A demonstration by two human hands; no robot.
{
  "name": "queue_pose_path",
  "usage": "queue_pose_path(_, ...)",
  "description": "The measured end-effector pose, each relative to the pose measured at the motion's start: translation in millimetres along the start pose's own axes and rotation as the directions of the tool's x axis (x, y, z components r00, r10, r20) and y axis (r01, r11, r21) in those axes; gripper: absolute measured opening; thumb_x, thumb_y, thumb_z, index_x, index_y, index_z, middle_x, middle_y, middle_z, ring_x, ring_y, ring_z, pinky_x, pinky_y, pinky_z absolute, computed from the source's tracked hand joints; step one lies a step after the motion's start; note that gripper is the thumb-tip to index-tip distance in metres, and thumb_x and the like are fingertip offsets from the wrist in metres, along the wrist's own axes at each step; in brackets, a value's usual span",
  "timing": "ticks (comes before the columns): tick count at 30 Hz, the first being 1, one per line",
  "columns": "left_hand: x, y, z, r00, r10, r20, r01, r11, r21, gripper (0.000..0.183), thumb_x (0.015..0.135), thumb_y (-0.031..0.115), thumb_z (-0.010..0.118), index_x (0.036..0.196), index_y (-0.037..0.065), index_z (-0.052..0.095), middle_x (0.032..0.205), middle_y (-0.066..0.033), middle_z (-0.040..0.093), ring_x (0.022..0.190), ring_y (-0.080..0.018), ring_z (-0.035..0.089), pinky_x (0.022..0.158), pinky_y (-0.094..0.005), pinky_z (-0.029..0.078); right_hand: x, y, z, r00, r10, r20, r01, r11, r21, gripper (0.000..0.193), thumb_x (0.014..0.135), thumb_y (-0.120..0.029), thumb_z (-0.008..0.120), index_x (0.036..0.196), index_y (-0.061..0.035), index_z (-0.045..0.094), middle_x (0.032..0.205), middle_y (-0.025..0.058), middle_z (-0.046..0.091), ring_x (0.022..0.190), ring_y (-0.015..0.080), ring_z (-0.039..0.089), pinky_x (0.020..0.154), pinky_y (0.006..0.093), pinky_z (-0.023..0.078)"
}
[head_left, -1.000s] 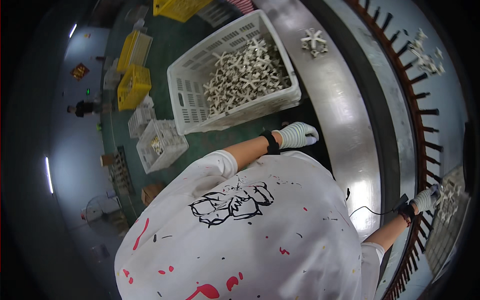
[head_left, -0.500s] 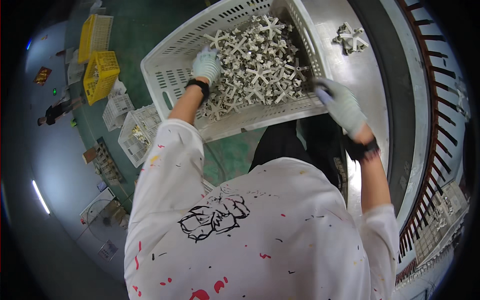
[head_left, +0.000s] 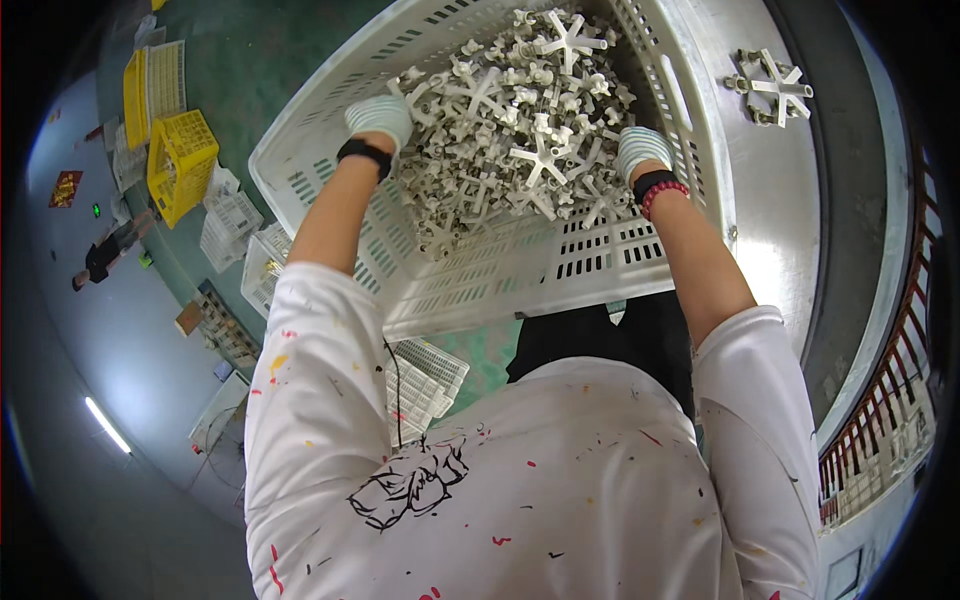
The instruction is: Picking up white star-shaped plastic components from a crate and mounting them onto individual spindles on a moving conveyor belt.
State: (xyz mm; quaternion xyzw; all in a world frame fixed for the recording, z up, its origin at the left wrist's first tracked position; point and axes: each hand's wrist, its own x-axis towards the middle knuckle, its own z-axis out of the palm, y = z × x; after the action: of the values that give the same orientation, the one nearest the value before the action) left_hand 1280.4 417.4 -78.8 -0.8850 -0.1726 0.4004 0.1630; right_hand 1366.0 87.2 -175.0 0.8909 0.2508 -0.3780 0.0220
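A large white slotted plastic crate (head_left: 600, 265) holds a heap of white star-shaped plastic parts (head_left: 510, 150). Both my hands wear light striped gloves and reach into the heap. My left hand (head_left: 380, 115) is curled at the pile's left edge, with a black band on its wrist. At the pile's right side, my right hand (head_left: 640, 150) digs in fingers-down; its wrist carries a black band and a red bead bracelet. The fingertips of both hands are buried among the parts, so any grip is hidden. My paint-spattered white shirt fills the lower frame.
A metal table (head_left: 800, 250) runs along the crate's right, with a few loose star parts (head_left: 770, 85) on it. A red-brown rack (head_left: 880, 410) lines the far right. Yellow crates (head_left: 180, 160) and small white baskets (head_left: 235, 225) stand on the green floor at left, where another person (head_left: 105, 255) is.
The view has swung over the crate. My right hand came from the rack at the far right into the heap; my left hand moved from the crate's edge deeper into the parts.
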Motion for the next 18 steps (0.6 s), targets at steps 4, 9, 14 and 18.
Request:
queue_pose_path(4,-64.2,-22.5,0.9,0.990,-0.092,0.105,0.131,0.872,-0.472,0.042,0.085,0.037,0.044,0.094,0.000,0.063,0.102,-0.0201,0.060,0.093,-0.0320,0.058,0.078,-0.0444,0.045,-34.3,-4.0,-24.8,0.990,-0.071,-0.122,0.070,0.997,-0.012,0.016,0.076,-0.009,0.053,0.083,-0.0039,0.067,0.086,0.0179,0.063,0.079,0.0325,0.063,0.067,0.0402,0.050)
queue_pose_path(9,-129.8,53.6,19.5,0.981,0.159,-0.108,0.026,-0.668,-0.744,0.041,0.082,0.038,0.055,0.106,0.004,0.056,0.098,-0.0092,0.062,0.090,-0.0178,0.057,0.074,-0.0347,0.045,-95.3,2.5,-59.9,0.997,-0.069,-0.047,0.067,0.997,-0.034,0.018,0.077,-0.012,0.052,0.087,-0.0043,0.067,0.087,0.0174,0.064,0.082,0.0302,0.063,0.067,0.0380,0.051)
queue_pose_path(14,-118.8,146.6,39.6,0.958,0.204,-0.203,-0.175,-0.147,-0.974,0.036,0.087,0.034,0.049,0.105,0.004,0.057,0.099,-0.0109,0.060,0.089,-0.0187,0.055,0.078,-0.0311,0.043,-170.3,32.4,-76.8,0.919,-0.217,-0.329,0.259,0.962,0.089,0.026,0.078,-0.019,0.047,0.070,0.0004,0.062,0.060,0.0179,0.059,0.050,0.0312,0.057,0.047,0.0414,0.046)
queue_pose_path(18,-95.9,200.9,29.7,0.944,0.310,-0.111,-0.042,-0.222,-0.974,0.037,0.090,0.027,0.041,0.114,0.001,0.050,0.106,-0.0122,0.057,0.092,-0.0227,0.054,0.082,-0.0322,0.040,-242.0,82.8,-88.8,0.987,-0.125,-0.099,0.159,0.805,0.571,0.035,0.083,-0.028,0.048,0.066,0.0008,0.059,0.054,0.0114,0.057,0.048,0.0211,0.056,0.047,0.0360,0.045)
